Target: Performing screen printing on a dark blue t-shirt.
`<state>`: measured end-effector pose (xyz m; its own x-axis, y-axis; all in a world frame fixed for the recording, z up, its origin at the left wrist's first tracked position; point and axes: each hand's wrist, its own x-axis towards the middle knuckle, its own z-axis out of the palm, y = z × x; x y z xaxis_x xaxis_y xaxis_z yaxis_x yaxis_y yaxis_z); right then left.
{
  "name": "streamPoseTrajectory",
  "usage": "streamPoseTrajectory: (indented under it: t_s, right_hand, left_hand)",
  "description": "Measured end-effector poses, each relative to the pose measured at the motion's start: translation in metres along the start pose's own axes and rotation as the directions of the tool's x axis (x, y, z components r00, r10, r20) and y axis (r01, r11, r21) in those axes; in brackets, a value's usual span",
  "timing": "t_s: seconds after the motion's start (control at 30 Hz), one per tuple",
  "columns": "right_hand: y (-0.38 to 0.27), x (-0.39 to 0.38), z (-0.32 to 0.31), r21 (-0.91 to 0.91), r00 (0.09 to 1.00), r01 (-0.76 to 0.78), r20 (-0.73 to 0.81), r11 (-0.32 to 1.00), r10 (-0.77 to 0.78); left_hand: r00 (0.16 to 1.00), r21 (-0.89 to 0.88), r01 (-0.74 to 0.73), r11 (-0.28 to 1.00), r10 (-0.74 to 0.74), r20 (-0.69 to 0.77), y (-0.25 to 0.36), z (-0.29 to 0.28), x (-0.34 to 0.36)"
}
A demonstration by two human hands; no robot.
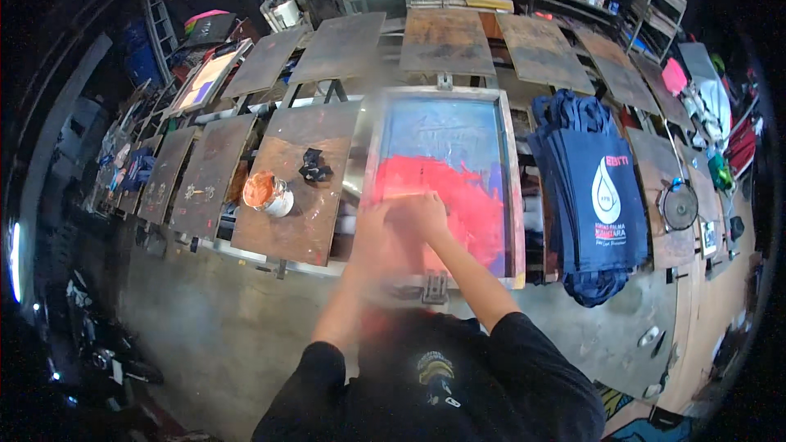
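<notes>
Red ink (458,209) covers the lower part of the blue mesh in a framed printing screen (512,188). Over the ink, my right hand (427,214) is closed on a squeegee, whose pale upper edge (405,196) shows between my hands. My left hand (372,217) grips the squeegee's left end, though a hazy smear in the picture blurs its fingers. The squeegee's blade is hidden from view. A hinge clamp (435,286) sits at the screen's near edge.
Left of the screen, a board (307,131) bears an ink-smeared tub (268,195) and a crumpled black cloth (315,165). Navy printed tote bags (602,188) are stacked on the right. More flat boards (446,41) line the far side. A round metal disc (679,206) lies far right.
</notes>
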<state>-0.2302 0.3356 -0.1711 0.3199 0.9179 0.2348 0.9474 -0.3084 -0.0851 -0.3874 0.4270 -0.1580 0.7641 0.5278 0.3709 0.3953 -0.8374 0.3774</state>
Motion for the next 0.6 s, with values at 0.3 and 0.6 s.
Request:
streamPoseTrajectory:
  t_s: [0.3, 0.6]
  right_hand:
    - [-0.033, -0.08, -0.09, 0.272, 0.968, -0.073, 0.249, 0.959, 0.003]
    - [0.001, -0.063, -0.055, 0.332, 0.955, -0.038, 0.29, 0.943, -0.064]
  left_hand:
    - [0.95, -0.146, 0.237, 0.96, -0.198, 0.241, 0.05, -0.069, -0.078]
    - [0.899, -0.372, 0.221, 0.902, -0.042, 0.435, 0.056, -0.104, -0.026]
